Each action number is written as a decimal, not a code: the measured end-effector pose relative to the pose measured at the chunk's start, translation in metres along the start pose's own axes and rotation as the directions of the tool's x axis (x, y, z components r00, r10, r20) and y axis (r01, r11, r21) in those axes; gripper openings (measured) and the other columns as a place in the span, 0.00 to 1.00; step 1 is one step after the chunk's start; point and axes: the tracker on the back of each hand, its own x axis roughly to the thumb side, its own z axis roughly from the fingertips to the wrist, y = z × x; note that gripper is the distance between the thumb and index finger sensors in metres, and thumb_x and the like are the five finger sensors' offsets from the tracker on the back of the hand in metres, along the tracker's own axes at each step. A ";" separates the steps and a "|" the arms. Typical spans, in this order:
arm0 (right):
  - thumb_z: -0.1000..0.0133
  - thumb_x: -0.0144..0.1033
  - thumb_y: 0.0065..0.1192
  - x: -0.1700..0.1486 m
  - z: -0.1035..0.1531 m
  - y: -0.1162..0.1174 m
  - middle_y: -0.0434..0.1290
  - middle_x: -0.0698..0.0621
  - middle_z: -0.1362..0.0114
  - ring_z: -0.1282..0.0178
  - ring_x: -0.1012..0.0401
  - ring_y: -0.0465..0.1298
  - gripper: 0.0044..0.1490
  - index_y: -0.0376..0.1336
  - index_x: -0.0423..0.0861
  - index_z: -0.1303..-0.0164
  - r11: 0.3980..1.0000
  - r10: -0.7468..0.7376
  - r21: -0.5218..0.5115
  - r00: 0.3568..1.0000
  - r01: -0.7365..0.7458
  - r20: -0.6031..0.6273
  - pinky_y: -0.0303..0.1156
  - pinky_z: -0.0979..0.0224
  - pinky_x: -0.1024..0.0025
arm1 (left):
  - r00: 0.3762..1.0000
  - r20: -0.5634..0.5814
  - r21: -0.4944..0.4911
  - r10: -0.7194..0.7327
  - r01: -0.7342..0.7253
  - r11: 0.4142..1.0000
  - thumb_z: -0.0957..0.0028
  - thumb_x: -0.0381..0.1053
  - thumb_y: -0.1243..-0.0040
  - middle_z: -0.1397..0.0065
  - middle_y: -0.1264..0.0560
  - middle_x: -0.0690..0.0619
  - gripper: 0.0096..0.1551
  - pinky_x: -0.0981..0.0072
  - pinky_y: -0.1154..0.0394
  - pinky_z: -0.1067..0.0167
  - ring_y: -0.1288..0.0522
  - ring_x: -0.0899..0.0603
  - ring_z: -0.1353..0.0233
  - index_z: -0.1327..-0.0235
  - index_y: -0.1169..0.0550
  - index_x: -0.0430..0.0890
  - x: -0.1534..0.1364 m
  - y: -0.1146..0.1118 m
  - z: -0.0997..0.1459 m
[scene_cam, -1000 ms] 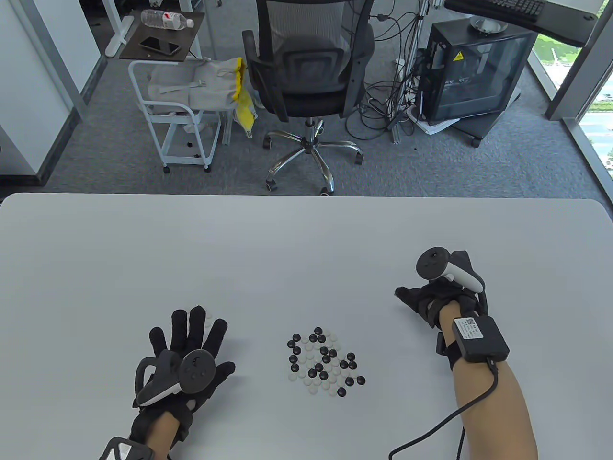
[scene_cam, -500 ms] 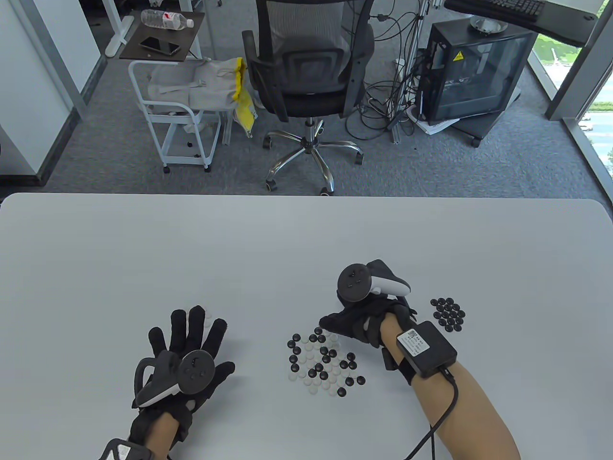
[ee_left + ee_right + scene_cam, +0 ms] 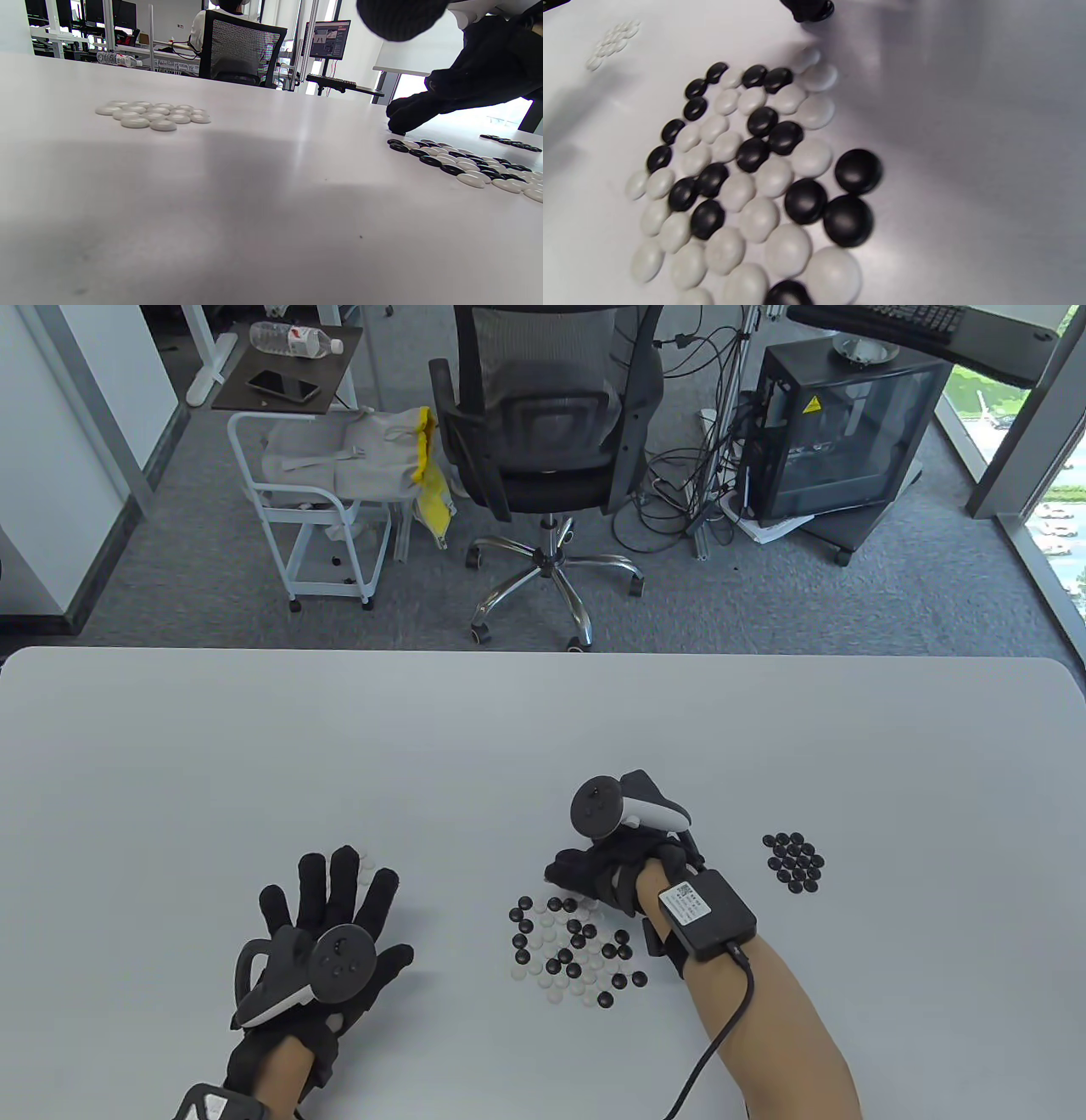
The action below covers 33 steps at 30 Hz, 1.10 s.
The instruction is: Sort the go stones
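Observation:
A mixed pile of black and white Go stones [image 3: 573,950] lies on the table's near middle and fills the right wrist view [image 3: 746,169]. My right hand [image 3: 564,878] is at the pile's far edge, fingers curled down, and seems to pinch a black stone [image 3: 808,10] there. Its fingertips [image 3: 398,125] touch the table. A sorted cluster of black stones [image 3: 793,861] lies to the right. My left hand [image 3: 339,899] rests flat with fingers spread and holds nothing. The sorted white stones [image 3: 152,115] lie under and just beyond it, and a few show between the fingers [image 3: 366,867].
The grey table [image 3: 509,729] stretches bare beyond the stones. An office chair [image 3: 543,432], a white cart [image 3: 322,534] and a computer case [image 3: 840,432] stand on the floor past the far edge. A cable [image 3: 721,1035] trails from my right wrist.
My right hand left the black cluster at the right, swung left and came down on the mixed pile's far edge. The left hand shifted only slightly.

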 end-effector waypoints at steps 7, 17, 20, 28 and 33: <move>0.33 0.54 0.39 -0.065 0.034 -0.023 0.32 0.22 0.15 0.25 0.24 0.23 0.45 0.63 0.35 0.17 0.998 -0.069 -0.026 0.982 0.066 -0.178 0.25 0.38 0.11 | 1.000 -0.011 -0.004 0.010 -0.010 1.000 0.38 0.66 0.57 0.18 0.77 0.33 0.50 0.14 0.75 0.44 0.81 0.24 0.25 0.13 0.59 0.48 -0.002 0.000 -0.001; 0.34 0.54 0.39 -0.132 0.078 -0.025 0.31 0.22 0.15 0.25 0.24 0.23 0.46 0.61 0.35 0.16 0.993 -0.107 -0.077 0.928 0.085 -0.356 0.25 0.38 0.11 | 1.000 -0.015 -0.025 0.007 -0.007 1.000 0.38 0.66 0.57 0.18 0.77 0.33 0.50 0.15 0.75 0.44 0.81 0.24 0.25 0.13 0.59 0.48 -0.002 -0.002 -0.003; 0.34 0.54 0.38 -0.144 0.085 -0.025 0.31 0.22 0.15 0.25 0.24 0.23 0.47 0.61 0.34 0.16 0.989 -0.136 -0.105 0.914 0.103 -0.381 0.25 0.38 0.11 | 1.000 -0.015 -0.028 0.005 -0.006 1.000 0.38 0.66 0.57 0.18 0.77 0.33 0.50 0.15 0.75 0.44 0.81 0.24 0.25 0.14 0.60 0.48 -0.002 -0.002 -0.004; 0.34 0.54 0.38 -0.162 0.093 -0.024 0.30 0.21 0.16 0.26 0.24 0.22 0.47 0.59 0.34 0.15 0.981 -0.171 -0.151 0.901 0.119 -0.399 0.25 0.38 0.11 | 1.000 -0.019 -0.030 0.003 -0.004 1.000 0.38 0.66 0.57 0.18 0.77 0.33 0.50 0.15 0.75 0.44 0.81 0.24 0.25 0.14 0.60 0.48 -0.001 -0.002 -0.004; 0.33 0.54 0.38 -0.152 0.095 -0.029 0.30 0.21 0.16 0.26 0.24 0.22 0.46 0.58 0.35 0.15 0.977 -0.179 -0.171 0.924 0.127 -0.337 0.25 0.38 0.11 | 1.000 -0.021 -0.030 0.006 -0.006 1.000 0.38 0.66 0.57 0.18 0.77 0.33 0.50 0.14 0.75 0.44 0.81 0.24 0.25 0.14 0.60 0.48 -0.001 -0.002 -0.005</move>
